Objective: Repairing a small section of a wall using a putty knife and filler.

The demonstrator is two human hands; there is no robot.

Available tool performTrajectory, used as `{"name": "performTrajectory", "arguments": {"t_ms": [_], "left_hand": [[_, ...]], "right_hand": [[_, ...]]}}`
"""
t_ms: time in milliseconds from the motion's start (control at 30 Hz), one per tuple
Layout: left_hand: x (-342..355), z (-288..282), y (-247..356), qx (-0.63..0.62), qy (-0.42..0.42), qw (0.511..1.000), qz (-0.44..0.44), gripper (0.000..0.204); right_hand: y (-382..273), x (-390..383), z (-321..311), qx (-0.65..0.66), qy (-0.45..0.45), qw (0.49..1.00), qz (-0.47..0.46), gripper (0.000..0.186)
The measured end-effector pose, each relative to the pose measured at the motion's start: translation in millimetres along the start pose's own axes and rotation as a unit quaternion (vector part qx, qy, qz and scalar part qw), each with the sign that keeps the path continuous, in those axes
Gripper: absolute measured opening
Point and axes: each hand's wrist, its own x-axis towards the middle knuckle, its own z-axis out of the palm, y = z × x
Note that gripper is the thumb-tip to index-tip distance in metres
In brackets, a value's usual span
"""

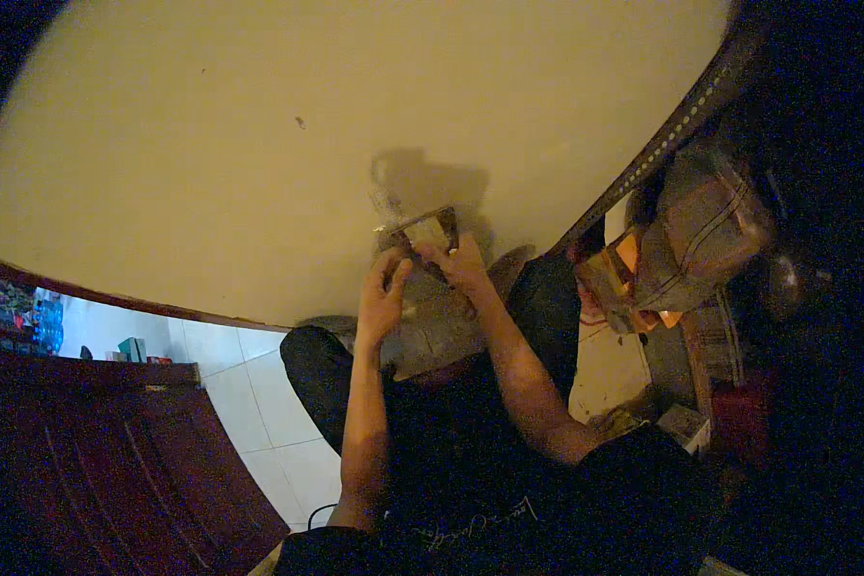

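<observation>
My right hand (463, 269) is closed around the lower right side of a small flat rectangular object (426, 232) with dark edges and a pale face. Dim light keeps me from telling its kind. Beside the object's lower left end is my left hand (382, 300), its fingers curved and the thumb apart, with a gap between them. Whether its fingertips touch the object, I cannot make out. Both hands are above my lap, and shadows of the hands and object fall on the broad pale surface (259, 173) beyond them.
Right of my knee (547, 307), a bulky clear plastic bag (706, 235) stands near orange and yellow packaging (627, 259). A dark red slatted piece of furniture (115, 451) is at lower left, beside white floor tiles (250, 384). A dark border edges the pale surface.
</observation>
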Motion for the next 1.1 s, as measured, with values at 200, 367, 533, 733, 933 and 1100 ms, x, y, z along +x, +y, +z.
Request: {"name": "performTrajectory", "arguments": {"t_ms": [200, 367, 533, 733, 933, 1100], "left_hand": [[4, 19, -10, 0.021, 0.066, 0.995, -0.067, 0.045], [11, 31, -9, -0.085, 0.073, 0.994, -0.004, 0.035], [12, 2, -2, -0.050, 0.130, 0.990, 0.003, 0.028], [13, 11, 2, 0.017, 0.132, 0.991, 0.029, 0.025], [25, 14, 10, -0.087, 0.178, 0.980, 0.008, 0.028], [30, 17, -3, 0.041, 0.219, 0.974, 0.035, 0.032]], "right_hand": [[-42, -21, 18, -0.013, 0.115, 0.993, -0.018, 0.059], [-2, 0, 10, -0.141, 0.136, 0.976, 0.095, 0.072], [-60, -10, 36, -0.059, 0.111, 0.992, -0.019, 0.065], [-11, -1, 28, -0.070, 0.070, 0.987, -0.127, 0.069], [-12, 1, 32, -0.028, 0.109, 0.993, 0.020, 0.071], [-29, -5, 32, -0.147, 0.113, 0.982, -0.027, 0.063]]}}
